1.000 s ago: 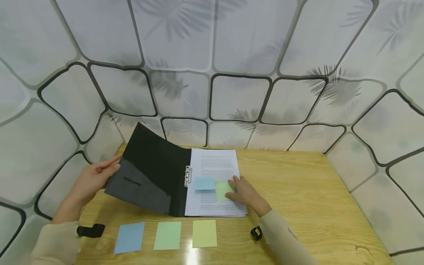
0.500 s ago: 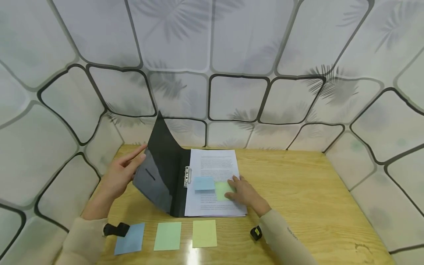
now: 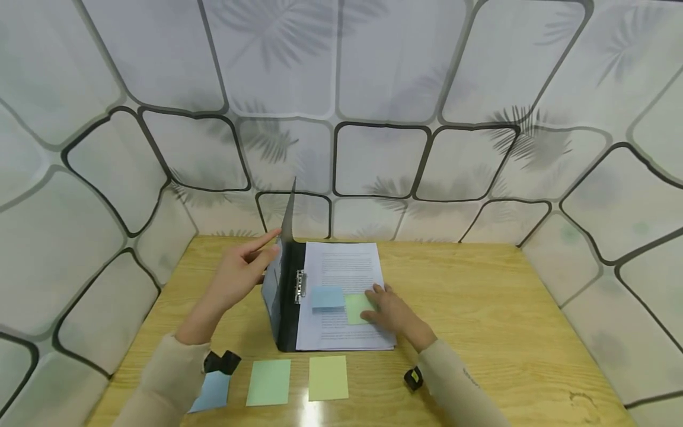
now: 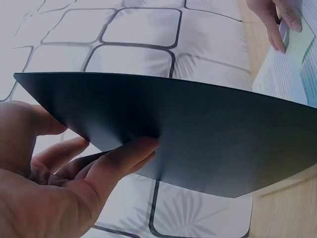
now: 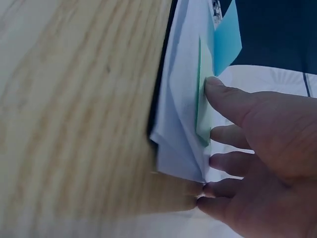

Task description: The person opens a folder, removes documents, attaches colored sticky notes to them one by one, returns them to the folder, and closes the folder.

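A black clip folder [image 3: 290, 320] lies on the table, its cover [image 4: 208, 134] standing nearly upright. My left hand [image 3: 242, 273] holds that cover by its free edge; in the left wrist view, fingertips press its dark face. Under the metal clip [image 3: 300, 287] sits a stack of printed sheets [image 3: 349, 261]. A blue sticky note [image 3: 328, 298] and a green sticky note [image 3: 356, 309] are on the top page. My right hand [image 3: 395, 314] rests on the stack's right side, fingers spread, the thumb touching the green note in the right wrist view. Sheet corners there look slightly uneven.
Along the table's front lie a partly covered blue square note [image 3: 213, 391], a green square note [image 3: 268, 382] and a yellow square note [image 3: 328, 378]. Wood table [image 3: 480, 308] extends rightward. A patterned cloth wall [image 3: 373, 160] surrounds the back and sides.
My left hand has moved right, swinging the folder's cover from a low tilt to nearly upright. The left forearm now covers part of the front blue note. My right hand stays on the sheets.
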`<state>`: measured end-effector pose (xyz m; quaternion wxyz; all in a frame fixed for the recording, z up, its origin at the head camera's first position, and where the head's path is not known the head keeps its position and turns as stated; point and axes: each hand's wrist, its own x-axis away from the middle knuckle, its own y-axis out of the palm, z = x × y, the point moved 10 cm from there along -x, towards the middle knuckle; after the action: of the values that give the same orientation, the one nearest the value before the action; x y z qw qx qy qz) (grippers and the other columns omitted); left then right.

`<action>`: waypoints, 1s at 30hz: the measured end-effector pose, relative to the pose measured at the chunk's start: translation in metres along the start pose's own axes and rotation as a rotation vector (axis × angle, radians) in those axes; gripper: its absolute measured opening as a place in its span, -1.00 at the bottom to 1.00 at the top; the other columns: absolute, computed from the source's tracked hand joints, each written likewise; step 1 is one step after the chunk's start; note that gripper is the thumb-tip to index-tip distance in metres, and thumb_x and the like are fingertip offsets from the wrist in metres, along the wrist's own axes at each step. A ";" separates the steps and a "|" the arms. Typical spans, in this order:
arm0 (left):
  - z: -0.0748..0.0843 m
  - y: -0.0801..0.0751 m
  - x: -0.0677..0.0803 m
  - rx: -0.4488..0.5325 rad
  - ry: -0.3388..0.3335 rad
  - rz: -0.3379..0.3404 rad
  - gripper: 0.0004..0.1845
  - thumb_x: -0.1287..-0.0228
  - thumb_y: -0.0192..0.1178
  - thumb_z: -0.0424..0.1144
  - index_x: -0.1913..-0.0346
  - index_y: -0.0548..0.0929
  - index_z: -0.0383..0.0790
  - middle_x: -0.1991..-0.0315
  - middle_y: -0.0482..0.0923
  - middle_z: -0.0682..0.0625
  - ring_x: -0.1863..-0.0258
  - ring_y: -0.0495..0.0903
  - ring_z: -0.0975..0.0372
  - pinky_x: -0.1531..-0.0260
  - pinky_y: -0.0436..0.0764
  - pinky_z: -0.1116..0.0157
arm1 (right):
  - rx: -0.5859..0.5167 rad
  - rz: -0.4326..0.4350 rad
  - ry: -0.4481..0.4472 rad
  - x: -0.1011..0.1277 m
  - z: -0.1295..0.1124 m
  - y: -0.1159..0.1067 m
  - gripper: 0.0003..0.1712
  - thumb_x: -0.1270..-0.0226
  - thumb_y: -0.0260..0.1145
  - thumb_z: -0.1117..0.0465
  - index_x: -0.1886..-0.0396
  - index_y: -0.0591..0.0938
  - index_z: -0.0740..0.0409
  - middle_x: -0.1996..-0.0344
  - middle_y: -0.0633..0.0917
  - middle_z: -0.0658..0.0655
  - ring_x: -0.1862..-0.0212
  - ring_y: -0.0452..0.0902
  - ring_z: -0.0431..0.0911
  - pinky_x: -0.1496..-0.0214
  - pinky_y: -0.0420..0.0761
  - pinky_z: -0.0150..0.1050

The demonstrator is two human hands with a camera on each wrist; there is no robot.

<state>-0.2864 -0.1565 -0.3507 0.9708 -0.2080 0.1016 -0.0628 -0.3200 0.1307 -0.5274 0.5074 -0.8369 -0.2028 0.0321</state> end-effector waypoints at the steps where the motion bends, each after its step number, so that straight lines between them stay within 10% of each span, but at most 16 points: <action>1: 0.001 0.001 0.000 -0.002 0.005 0.001 -0.49 -0.65 0.13 -0.07 -0.55 0.47 -0.01 0.70 0.11 0.13 0.74 0.08 0.32 0.59 0.48 0.33 | 0.017 -0.004 -0.006 -0.001 -0.002 -0.001 -0.28 -0.54 0.37 0.03 -0.51 0.45 0.34 -0.57 0.29 0.49 -0.61 0.06 0.52 -0.61 0.22 0.35; 7: 0.003 0.006 -0.002 -0.018 -0.013 0.005 -0.50 -0.65 0.13 -0.04 -0.55 0.48 0.05 0.68 0.14 0.12 0.71 0.12 0.32 0.54 0.53 0.34 | 0.048 0.004 -0.090 -0.007 -0.026 -0.028 -0.34 -0.62 0.27 0.06 -0.52 0.44 0.34 -0.55 0.30 0.54 -0.55 0.13 0.59 -0.57 0.27 0.38; 16: 0.009 0.018 -0.006 -0.010 0.005 -0.016 -0.51 -0.65 0.13 -0.04 -0.54 0.49 0.06 0.72 0.14 0.15 0.75 0.12 0.32 0.61 0.45 0.34 | -0.160 0.223 -0.398 -0.028 -0.131 -0.108 -0.43 -0.71 0.15 0.06 -0.58 0.44 0.14 -0.45 0.56 0.24 -0.35 0.62 0.16 -0.38 0.61 0.14; 27: 0.017 0.026 -0.006 0.004 0.040 -0.020 -0.52 -0.64 0.15 -0.07 -0.51 0.52 -0.01 0.74 0.22 0.10 0.77 0.15 0.31 0.66 0.38 0.34 | -0.329 0.227 -0.390 -0.057 -0.180 -0.120 -0.42 -0.76 -0.06 -0.16 -0.62 0.40 -0.19 -0.32 0.68 0.20 -0.11 0.70 0.11 -0.23 0.66 0.08; 30: 0.015 0.025 -0.005 -0.006 0.030 -0.011 -0.52 -0.64 0.15 -0.04 -0.49 0.54 -0.02 0.65 0.37 0.02 0.68 0.33 0.27 0.52 0.62 0.35 | -0.339 0.224 -0.392 -0.059 -0.181 -0.118 -0.41 -0.76 -0.06 -0.18 -0.60 0.43 -0.15 -0.52 0.52 0.08 -0.37 0.61 0.07 -0.37 0.63 0.09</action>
<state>-0.2861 -0.1268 -0.3471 0.9682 -0.2104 0.1152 -0.0712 -0.3633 0.0050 -0.3468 0.3048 -0.9048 -0.2058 0.2147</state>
